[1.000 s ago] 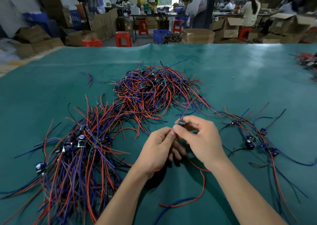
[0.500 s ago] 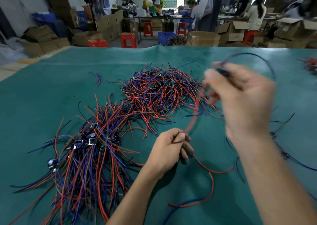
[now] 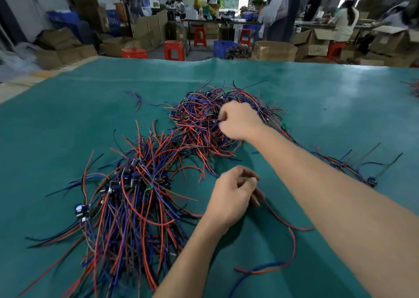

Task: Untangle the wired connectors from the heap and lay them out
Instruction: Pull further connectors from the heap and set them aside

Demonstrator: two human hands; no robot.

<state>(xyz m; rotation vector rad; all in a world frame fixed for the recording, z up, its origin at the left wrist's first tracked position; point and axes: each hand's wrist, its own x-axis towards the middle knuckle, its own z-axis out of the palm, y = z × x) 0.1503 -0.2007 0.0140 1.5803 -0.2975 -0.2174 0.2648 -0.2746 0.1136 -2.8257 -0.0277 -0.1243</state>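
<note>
Daylight pours in from the windows and open doorway at twelve o'clock, blowing out to white there, while the hall beneath stays dim and smeared with motion blur, worst among the cardboard boxes [image 3: 68, 50] at ten o'clock. A pale sheen lies on the green table cover [image 3: 340, 98] toward two o'clock, and soft shadows fall beneath the left hand [image 3: 231, 195] and the right forearm [image 3: 317, 184] toward six o'clock. The wide lens bows the table's far edge, stretches the corners, and the right hand [image 3: 240, 120] is slightly blurred, as are the wires [image 3: 136, 207] at eight o'clock.
</note>
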